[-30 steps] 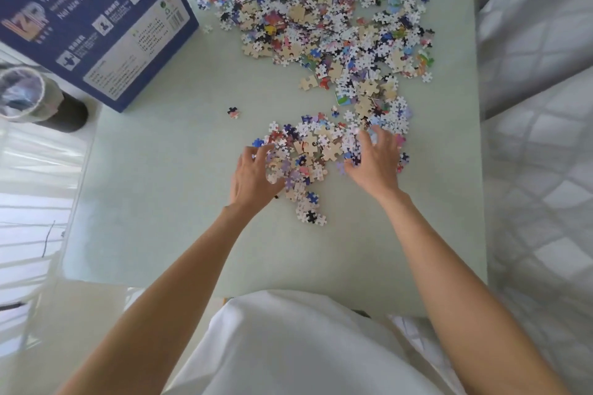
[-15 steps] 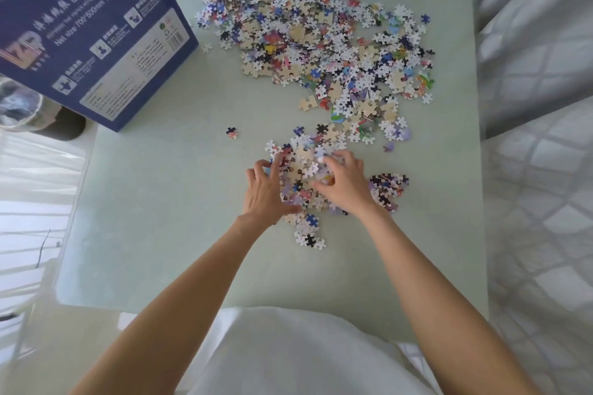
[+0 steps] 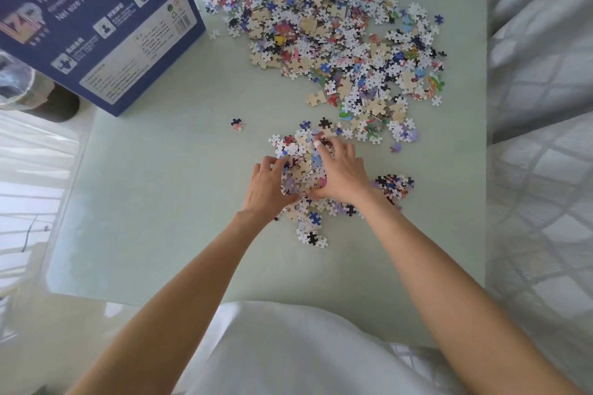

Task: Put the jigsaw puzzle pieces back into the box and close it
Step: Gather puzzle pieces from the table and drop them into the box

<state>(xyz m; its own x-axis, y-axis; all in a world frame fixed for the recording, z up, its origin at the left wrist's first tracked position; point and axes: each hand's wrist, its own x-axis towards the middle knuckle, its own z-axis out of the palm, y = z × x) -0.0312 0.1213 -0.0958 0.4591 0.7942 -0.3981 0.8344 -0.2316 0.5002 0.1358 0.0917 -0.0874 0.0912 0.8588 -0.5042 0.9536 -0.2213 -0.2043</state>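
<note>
A person sat at a pale green, smooth-topped square table (image 3: 154, 202), both bare forearms reaching forward over a white garment (image 3: 288, 353) in the lap. The left hand (image 3: 268, 184) and the right hand (image 3: 341, 175) cupped a small heap of mixed white, blue and tan cardboard jigsaw pieces (image 3: 301, 163) between them near the middle of the table. The left hand lay on the heap's left edge, fingers bent and curled in against the pieces. The right hand lay on top and to the right of the heap, fingers loosely spread and bent down over the pieces, one fingertip reaching the far side. Both hands touched the heap; whether any piece was lifted off the table could not be told.

A few loose pieces (image 3: 313, 234) trailed from the heap toward the person, and a small dark cluster (image 3: 394, 184) lay just right of the right wrist. A single dark-and-pink piece (image 3: 237, 124) sat apart, to the left of the heap. The large scattered spread of colourful pieces (image 3: 337, 38) covered the far right part of the table. The dark blue printed cardboard puzzle box (image 3: 96, 16) stood at the far left corner, well apart from the hands. A clear glass on a dark base (image 3: 35, 90) sat beside it off the table's left edge
</note>
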